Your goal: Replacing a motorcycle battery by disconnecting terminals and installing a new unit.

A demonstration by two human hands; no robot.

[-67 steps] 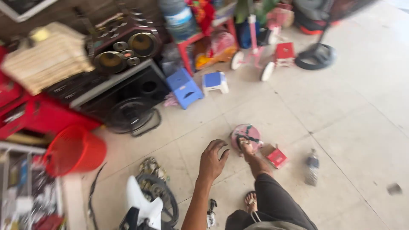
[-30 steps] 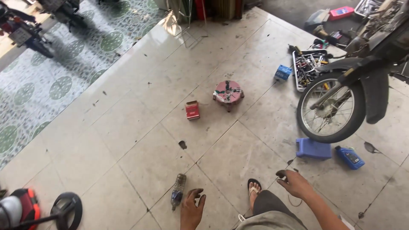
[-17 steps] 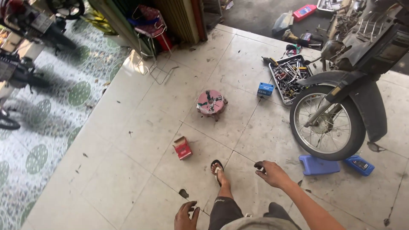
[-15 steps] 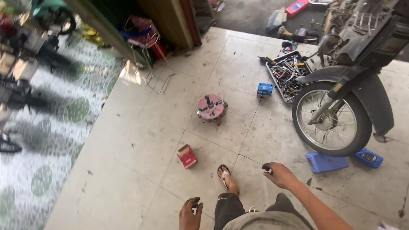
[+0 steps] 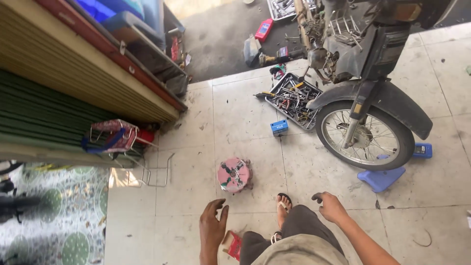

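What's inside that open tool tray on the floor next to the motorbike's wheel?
The tool tray holds a jumble of hand tools, some with yellow or red handles. Individual tools are too small to identify. Its right corner runs behind the motorbike's mudguard, so that part is hidden.

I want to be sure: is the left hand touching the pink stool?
Apart. The head view shows bare floor tile between the left hand and the pink stool.

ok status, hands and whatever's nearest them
Left hand open, empty, above small red box. Right hand loosely curled, empty. Pink round stool ahead; motorcycle front wheel beyond.
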